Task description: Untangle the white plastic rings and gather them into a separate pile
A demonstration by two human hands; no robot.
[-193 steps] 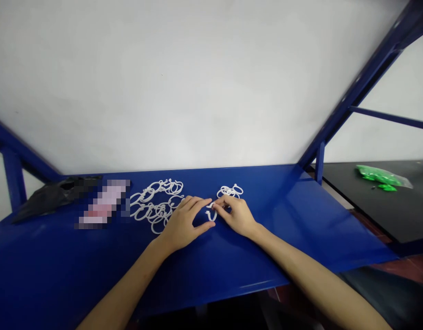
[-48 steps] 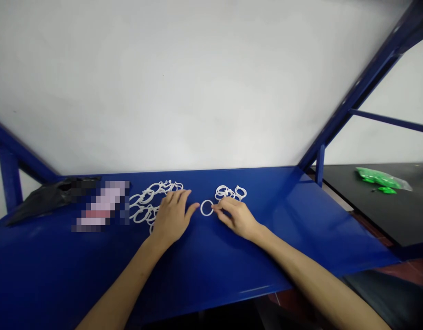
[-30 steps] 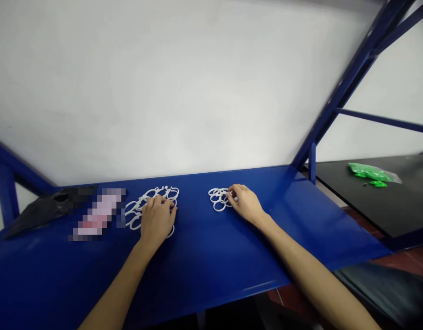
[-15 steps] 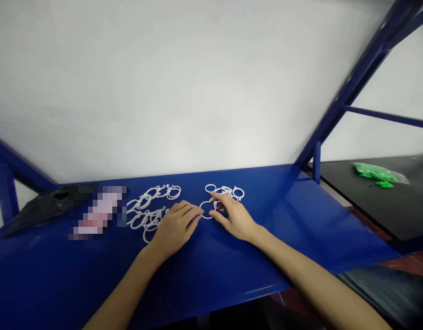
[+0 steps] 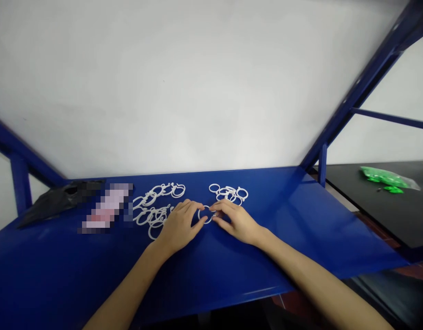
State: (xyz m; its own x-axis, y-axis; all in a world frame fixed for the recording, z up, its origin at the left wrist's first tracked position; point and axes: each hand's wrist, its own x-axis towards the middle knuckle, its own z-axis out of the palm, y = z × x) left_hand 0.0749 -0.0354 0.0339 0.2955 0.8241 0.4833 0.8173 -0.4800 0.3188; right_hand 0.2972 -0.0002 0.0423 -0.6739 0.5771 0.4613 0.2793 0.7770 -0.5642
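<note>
A white plastic ring (image 5: pixel 206 214) is held between both hands just above the blue table (image 5: pixel 293 238). My left hand (image 5: pixel 178 227) pinches its left side with thumb and fingers. My right hand (image 5: pixel 236 221) pinches its right side. To the left of my left hand lies a loose heap of several white rings (image 5: pixel 155 205). Behind my right hand sits a smaller cluster of white rings (image 5: pixel 230 193).
A black bag (image 5: pixel 55 203) and a blurred pinkish item (image 5: pixel 106 207) lie at the table's left back. A white wall stands behind. Blue frame posts (image 5: pixel 321 162) rise at the right. A black table to the right carries a bag of green parts (image 5: pixel 386 178).
My left hand drew a ring from the left heap to the middle. My right hand came back from the right cluster and met it, and both now pinch one ring.
</note>
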